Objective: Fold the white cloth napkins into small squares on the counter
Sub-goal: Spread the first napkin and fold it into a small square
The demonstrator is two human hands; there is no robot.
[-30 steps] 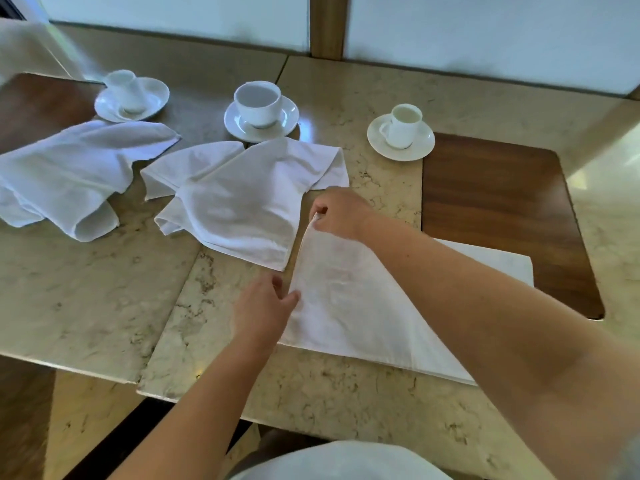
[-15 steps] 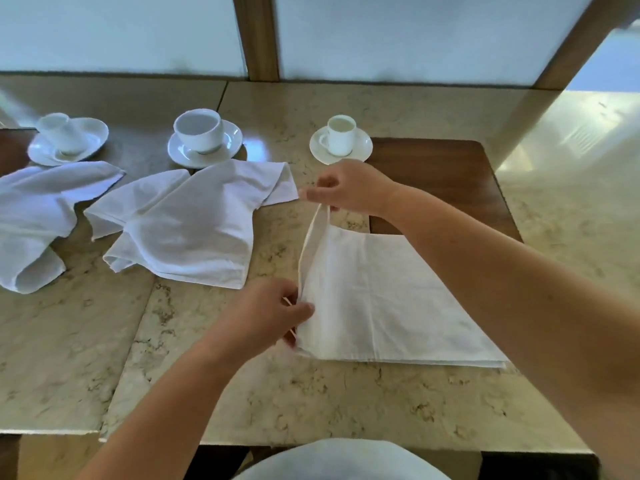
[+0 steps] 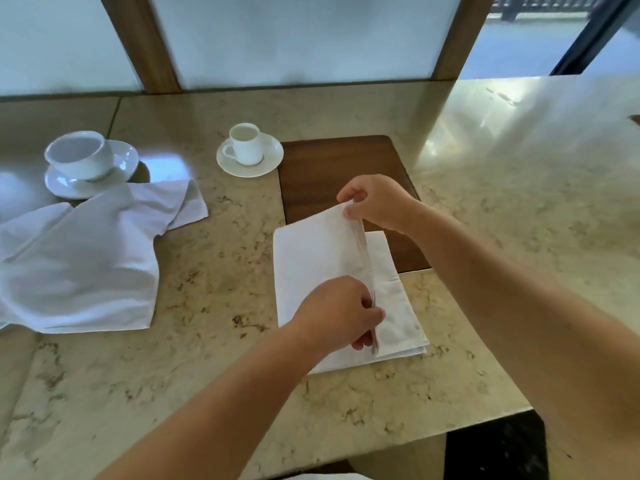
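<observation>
White napkin (image 3: 311, 258): half-folded, on the marble counter (image 3: 221, 375), far corner overlapping a wooden inlay (image 3: 332, 161). Right hand (image 3: 377, 202): pinches the lifted flap's far end. Left hand (image 3: 339, 313): pinches its near end. Unfolded napkin (image 3: 86, 251): lies crumpled to the left, beside two cups on saucers (image 3: 249, 154).

Both bare forearms reach forward. The left hand (image 3: 341, 315) pinches with fingers curled, near. The right hand (image 3: 375, 201), farther out, pinches between thumb and fingertips.
</observation>
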